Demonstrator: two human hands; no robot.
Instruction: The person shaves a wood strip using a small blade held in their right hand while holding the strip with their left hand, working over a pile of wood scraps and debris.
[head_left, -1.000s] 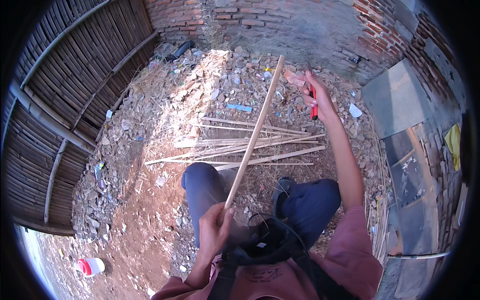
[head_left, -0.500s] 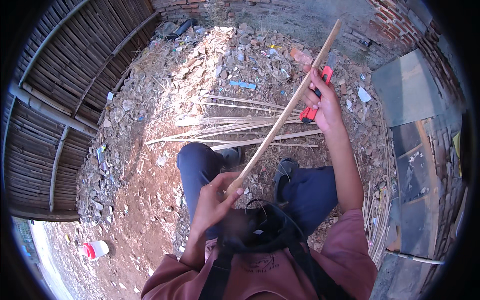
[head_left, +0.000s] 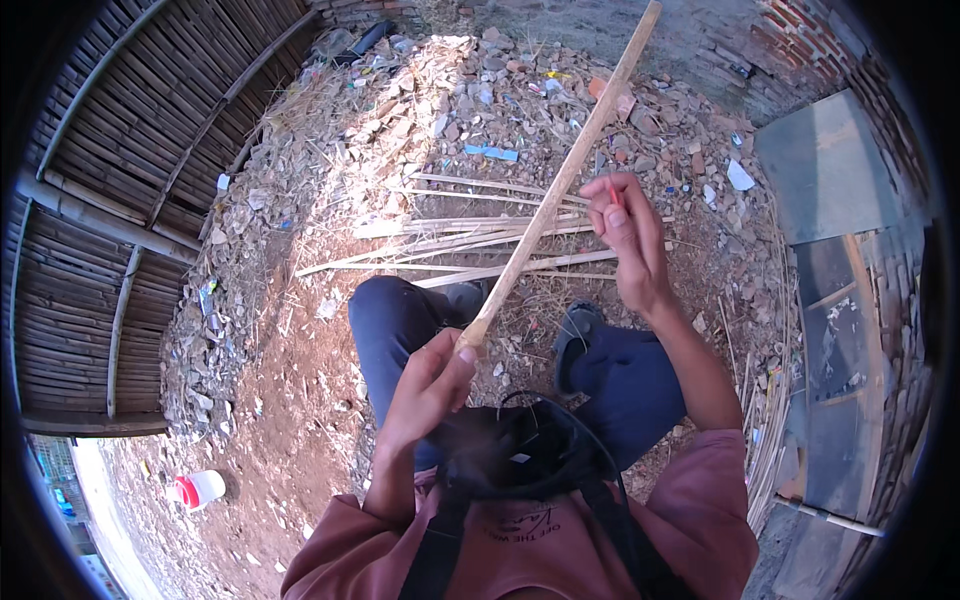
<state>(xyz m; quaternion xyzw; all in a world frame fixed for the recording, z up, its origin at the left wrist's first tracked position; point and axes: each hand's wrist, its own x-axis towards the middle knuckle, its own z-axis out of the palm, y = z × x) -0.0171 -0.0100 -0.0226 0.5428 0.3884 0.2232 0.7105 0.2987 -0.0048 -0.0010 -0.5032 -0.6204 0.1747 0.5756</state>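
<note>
Bamboo, a long pale split strip (head_left: 556, 190), slants from the left hand (head_left: 430, 385), fist-clenched on its near end, up-right and away. Right hand (head_left: 628, 240), pinching a red-handled tool (head_left: 612, 190), meets it midway.

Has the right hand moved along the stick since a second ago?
Yes. The right hand slid down the bamboo stick toward the left hand; it is now above the strips on the ground.

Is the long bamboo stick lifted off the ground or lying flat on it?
Lifted: the long bamboo stick slants up from the left hand, with the right hand alongside it.
</note>
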